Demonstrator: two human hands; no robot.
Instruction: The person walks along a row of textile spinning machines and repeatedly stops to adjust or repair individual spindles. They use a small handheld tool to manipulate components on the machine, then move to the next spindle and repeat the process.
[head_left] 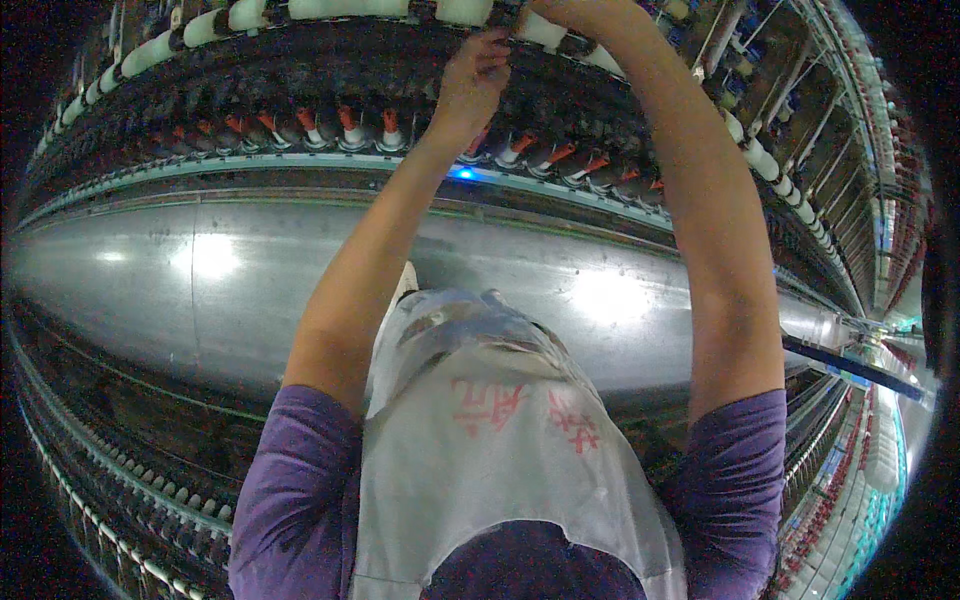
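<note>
Both my arms reach up to a spinning machine at the top of the view. My left hand is just below the row of white rollers, its fingers curled together near one roller. Whatever those fingers hold, if anything, is too small to make out. At the upper edge my right hand bends in toward the left hand, beside a white roller. The picture's edge cuts it off and its fingertips are hidden. Below the hands runs a row of spindles with orange-red tops.
A blue light glows on the rail under the spindles. Shiny metallic-looking floor lies between this machine and another row of bobbins at lower left. My grey apron bulges in front. A dark blue bar crosses at right.
</note>
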